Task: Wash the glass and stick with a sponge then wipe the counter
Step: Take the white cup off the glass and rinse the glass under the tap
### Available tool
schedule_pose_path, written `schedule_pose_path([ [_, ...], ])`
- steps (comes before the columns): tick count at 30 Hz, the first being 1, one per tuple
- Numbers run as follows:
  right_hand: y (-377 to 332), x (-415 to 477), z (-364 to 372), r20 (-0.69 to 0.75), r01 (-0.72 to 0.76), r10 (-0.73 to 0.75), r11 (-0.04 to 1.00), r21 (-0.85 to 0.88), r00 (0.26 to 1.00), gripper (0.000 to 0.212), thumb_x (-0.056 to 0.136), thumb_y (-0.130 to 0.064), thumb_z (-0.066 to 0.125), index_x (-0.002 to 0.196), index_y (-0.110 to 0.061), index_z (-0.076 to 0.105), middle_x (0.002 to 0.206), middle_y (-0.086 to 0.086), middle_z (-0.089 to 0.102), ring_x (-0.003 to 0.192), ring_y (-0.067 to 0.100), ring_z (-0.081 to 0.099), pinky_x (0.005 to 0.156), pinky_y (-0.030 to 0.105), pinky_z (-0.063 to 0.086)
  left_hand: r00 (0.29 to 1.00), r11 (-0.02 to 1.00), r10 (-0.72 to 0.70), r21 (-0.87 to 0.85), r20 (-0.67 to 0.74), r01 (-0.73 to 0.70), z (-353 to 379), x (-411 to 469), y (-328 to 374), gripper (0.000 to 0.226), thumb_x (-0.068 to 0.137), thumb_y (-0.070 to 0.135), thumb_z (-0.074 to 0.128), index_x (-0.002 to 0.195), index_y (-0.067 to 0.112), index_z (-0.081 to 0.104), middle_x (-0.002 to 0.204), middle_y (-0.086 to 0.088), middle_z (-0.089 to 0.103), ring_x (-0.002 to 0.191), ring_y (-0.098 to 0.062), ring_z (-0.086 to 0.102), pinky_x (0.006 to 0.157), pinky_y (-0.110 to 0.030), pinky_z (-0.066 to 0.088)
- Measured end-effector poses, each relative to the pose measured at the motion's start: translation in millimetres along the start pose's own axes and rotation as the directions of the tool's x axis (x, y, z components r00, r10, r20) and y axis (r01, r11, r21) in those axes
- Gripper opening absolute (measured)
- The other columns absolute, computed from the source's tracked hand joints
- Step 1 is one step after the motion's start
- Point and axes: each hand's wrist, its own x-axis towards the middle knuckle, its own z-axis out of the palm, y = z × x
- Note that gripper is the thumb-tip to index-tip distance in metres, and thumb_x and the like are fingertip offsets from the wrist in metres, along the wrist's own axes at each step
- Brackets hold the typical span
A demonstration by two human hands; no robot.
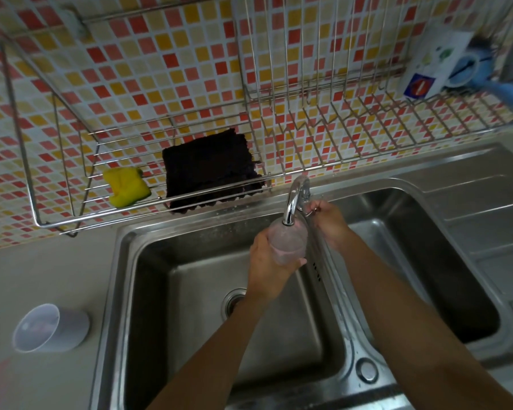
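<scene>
My left hand (264,261) grips a clear pinkish glass (288,242) and holds it right under the spout of the chrome tap (293,199), over the left sink basin (190,276). My right hand (328,221) is at the tap's handle, fingers closed on a thin metal lever. A yellow sponge (126,184) lies on the wire shelf (71,184) at the left, beside a dark cloth (211,170). A second clear cup (46,327) lies on its side on the counter (27,276) at the left. No stick is visible.
A right sink basin (427,261) and a ribbed draining board (486,208) lie to the right. A wire dish rack (367,113) hangs on the mosaic tile wall, holding a white carton (433,63) and a blue brush (492,81).
</scene>
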Motion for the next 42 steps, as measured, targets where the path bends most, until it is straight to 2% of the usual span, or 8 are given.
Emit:
schedule_pose_path([
  [5,-3,-10,0,-0.032,0.08,-0.081,0.996,-0.037,0.996,0.039,0.083,0.01,0.046,0.069,-0.022,0.064,0.089,0.006,0.067,0.089,0.025,0.06,0.081,0.038,0.046,1.0,1.0,-0.022,-0.001,0.008,0.022,-1,-4,0,0.083,0.052,0.038,0.089,0.122,0.034,0.045,0.119,0.01,0.052,0.11,-0.011,0.055,0.09,-0.037,0.054],
  [8,-4,-45,-1,-0.044,0.207,-0.221,0.955,-0.212,0.974,0.02,0.091,-0.008,0.057,0.103,-0.023,0.066,0.103,-0.007,0.066,0.091,0.011,0.061,0.08,0.027,0.048,0.998,1.0,-0.016,0.017,0.063,0.015,-6,-7,-3,0.084,0.055,0.031,0.092,0.125,0.03,0.045,0.12,0.011,0.05,0.108,-0.007,0.055,0.086,-0.025,0.053],
  [11,31,-66,-7,-0.078,0.258,-0.335,0.836,-0.485,0.939,0.04,0.092,-0.014,0.06,0.131,-0.016,0.052,0.123,0.0,0.059,0.109,0.018,0.056,0.094,0.034,0.045,0.996,0.997,-0.028,0.077,0.085,0.021,-14,-11,-13,0.08,0.056,0.026,0.092,0.121,0.028,0.046,0.115,0.012,0.05,0.106,-0.006,0.053,0.085,-0.019,0.048],
  [15,85,-71,-15,0.072,0.229,-0.27,0.611,-0.758,0.96,0.061,0.097,-0.02,0.047,0.15,-0.008,0.021,0.156,0.013,0.023,0.145,0.027,0.02,0.117,0.042,0.021,0.974,0.972,-0.112,0.225,0.199,0.066,-24,-17,-31,0.075,0.057,0.028,0.091,0.12,0.021,0.05,0.113,0.008,0.051,0.101,-0.008,0.052,0.073,-0.008,0.041],
  [21,122,-83,-12,0.087,0.177,-0.234,0.398,-0.9,0.968,0.059,0.102,-0.03,0.01,0.143,0.007,0.03,0.152,0.025,0.024,0.14,0.039,0.027,0.114,0.048,0.026,0.881,0.862,-0.241,0.508,0.407,0.001,-38,-14,-39,0.068,0.07,0.028,0.081,0.128,0.015,0.048,0.115,0.002,0.044,0.113,-0.019,0.047,0.094,-0.03,0.044],
  [24,123,-85,-6,0.053,0.158,-0.304,0.334,-0.929,0.951,0.053,0.091,-0.018,0.025,0.134,0.007,0.045,0.139,0.025,0.047,0.13,0.04,0.045,0.105,0.049,0.031,0.84,0.802,-0.337,0.597,0.425,0.019,-47,-11,-44,0.078,0.067,0.034,0.08,0.134,0.018,0.043,0.118,-0.001,0.043,0.106,-0.019,0.047,0.087,-0.028,0.043],
  [28,131,-88,-6,0.141,0.251,-0.469,0.18,-0.951,0.872,0.058,0.081,-0.001,0.026,0.138,0.006,0.034,0.141,0.025,0.045,0.131,0.038,0.044,0.112,0.047,0.027,0.806,0.714,-0.407,0.7,0.43,-0.014,-55,-5,-44,0.082,0.066,0.042,0.078,0.135,0.017,0.043,0.12,-0.004,0.044,0.11,-0.023,0.048,0.092,-0.035,0.047],
  [42,139,-82,-2,0.305,0.342,-0.467,-0.007,-0.94,0.83,0.06,0.075,0.007,0.022,0.132,0.011,0.039,0.136,0.03,0.047,0.126,0.041,0.048,0.117,0.036,0.003,0.847,0.328,-0.378,0.91,0.374,-0.256,-70,7,-34,0.089,0.073,0.044,0.077,0.142,0.011,0.034,0.147,-0.014,0.03,0.137,-0.032,0.03,0.106,-0.043,0.038],
])
